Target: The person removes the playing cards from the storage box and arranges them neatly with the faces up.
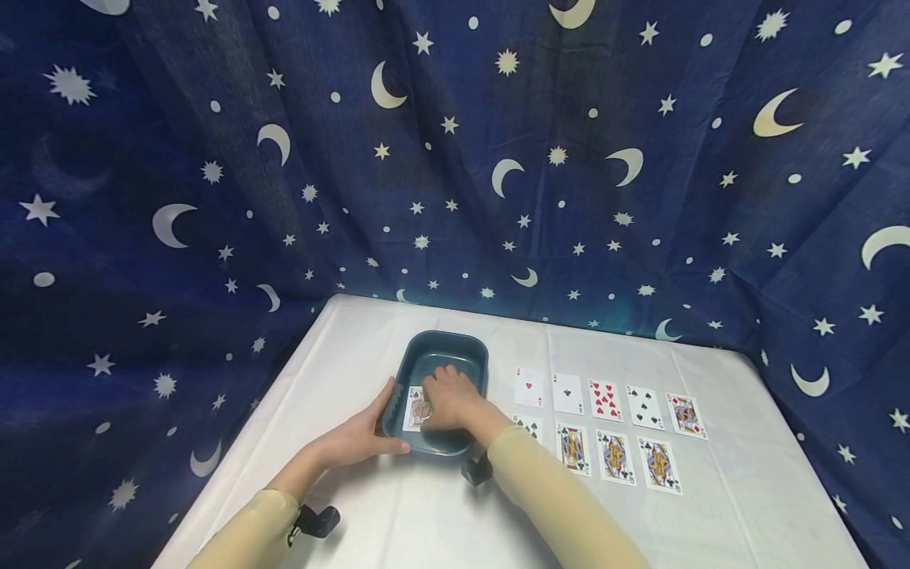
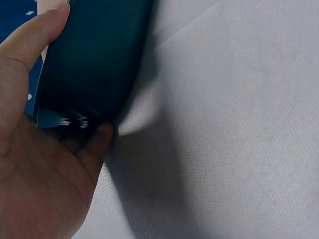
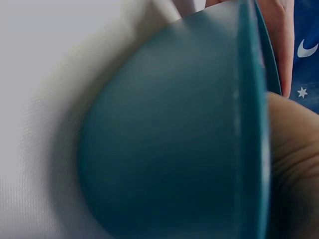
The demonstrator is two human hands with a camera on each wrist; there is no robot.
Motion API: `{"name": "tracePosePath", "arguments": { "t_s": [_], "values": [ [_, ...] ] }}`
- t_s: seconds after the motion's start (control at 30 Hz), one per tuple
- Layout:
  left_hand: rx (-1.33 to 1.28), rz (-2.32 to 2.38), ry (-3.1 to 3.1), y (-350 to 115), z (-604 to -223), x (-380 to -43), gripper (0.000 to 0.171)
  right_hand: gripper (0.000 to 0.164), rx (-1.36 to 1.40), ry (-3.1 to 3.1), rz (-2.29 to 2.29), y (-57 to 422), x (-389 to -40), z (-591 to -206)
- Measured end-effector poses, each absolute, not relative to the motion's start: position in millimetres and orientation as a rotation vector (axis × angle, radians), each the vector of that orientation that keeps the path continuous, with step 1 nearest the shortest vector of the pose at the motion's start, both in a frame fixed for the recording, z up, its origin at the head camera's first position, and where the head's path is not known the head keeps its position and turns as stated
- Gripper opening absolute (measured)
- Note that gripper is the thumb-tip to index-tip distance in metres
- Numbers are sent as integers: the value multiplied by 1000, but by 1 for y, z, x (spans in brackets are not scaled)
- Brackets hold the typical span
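A dark teal plastic tub (image 1: pixel 441 344) stands on the white-covered table. My left hand (image 1: pixel 359 435) grips its near left corner, thumb and fingers spread along the wall; the left wrist view shows the thumb (image 2: pixel 52 22) up at the rim. Inside the tub is my right hand (image 1: pixel 451 401), bent down over the floor of it. A face-up playing card (image 1: pixel 415 411) with a court figure lies there, its right part covered by that hand. I cannot tell whether the right fingertips pinch the card. In the right wrist view the tub's outer wall (image 3: pixel 164 134) hides most of the hand.
To the right of the tub, playing cards lie face up in two rows, among them an ace of hearts (image 1: pixel 529 388), an ace of clubs (image 1: pixel 568 393) and several court cards. The right forearm passes beside the near row. A dark blue star-and-moon curtain (image 1: pixel 455 197) hangs behind the table.
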State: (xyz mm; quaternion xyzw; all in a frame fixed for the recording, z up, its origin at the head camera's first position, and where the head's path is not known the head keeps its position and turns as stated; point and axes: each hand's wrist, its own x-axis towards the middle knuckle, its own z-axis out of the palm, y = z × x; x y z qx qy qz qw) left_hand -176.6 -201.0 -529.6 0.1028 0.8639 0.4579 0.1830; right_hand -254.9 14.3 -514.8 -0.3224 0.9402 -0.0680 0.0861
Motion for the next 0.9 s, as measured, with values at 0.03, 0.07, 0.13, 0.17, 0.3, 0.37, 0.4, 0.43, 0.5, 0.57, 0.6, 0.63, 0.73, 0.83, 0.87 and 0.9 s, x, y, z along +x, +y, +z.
{"name": "tracePosePath", "arguments": {
  "t_s": [0.03, 0.07, 0.13, 0.17, 0.3, 0.37, 0.4, 0.43, 0.5, 0.57, 0.6, 0.63, 0.73, 0.83, 0.87, 0.9],
  "values": [
    [293, 1295, 2438, -201, -530, -177, 123, 64, -964, 2801, -198, 15, -255, -515],
    [296, 1297, 2437, -201, -530, -177, 123, 65, -967, 2800, -192, 15, -255, -516],
    [299, 1300, 2436, -201, -530, -177, 122, 70, -971, 2800, -191, 16, -255, -517],
    [299, 1303, 2435, -201, -530, -177, 122, 71, -973, 2801, -194, 16, -255, -516],
    [296, 1304, 2431, -202, -531, -177, 122, 72, -979, 2800, -200, 15, -254, -513],
    [296, 1302, 2433, -202, -531, -177, 122, 72, -984, 2798, -193, 14, -253, -511],
    [296, 1305, 2430, -202, -530, -176, 122, 72, -988, 2798, -184, 13, -253, -510],
    [297, 1307, 2427, -202, -530, -176, 122, 71, -991, 2798, -175, 12, -253, -509],
    [298, 1311, 2419, -201, -529, -176, 122, 70, -998, 2797, -158, 11, -253, -508],
    [299, 1313, 2414, -201, -527, -175, 122, 71, -1004, 2801, -144, 11, -253, -508],
    [299, 1314, 2412, -201, -527, -175, 122, 72, -1006, 2804, -136, 11, -254, -509],
    [302, 1310, 2415, -201, -526, -175, 122, 74, -1006, 2806, -134, 11, -254, -509],
    [305, 1301, 2426, -200, -526, -175, 122, 81, -1012, 2817, -128, 13, -256, -511],
    [320, 1296, 2440, -201, -527, -175, 123, 85, -1034, 2826, -123, 17, -257, -508],
    [324, 1294, 2443, -201, -527, -175, 123, 85, -1045, 2828, -124, 19, -258, -506],
    [329, 1293, 2447, -201, -527, -175, 123, 86, -1056, 2829, -128, 21, -258, -502]
  ]
}}
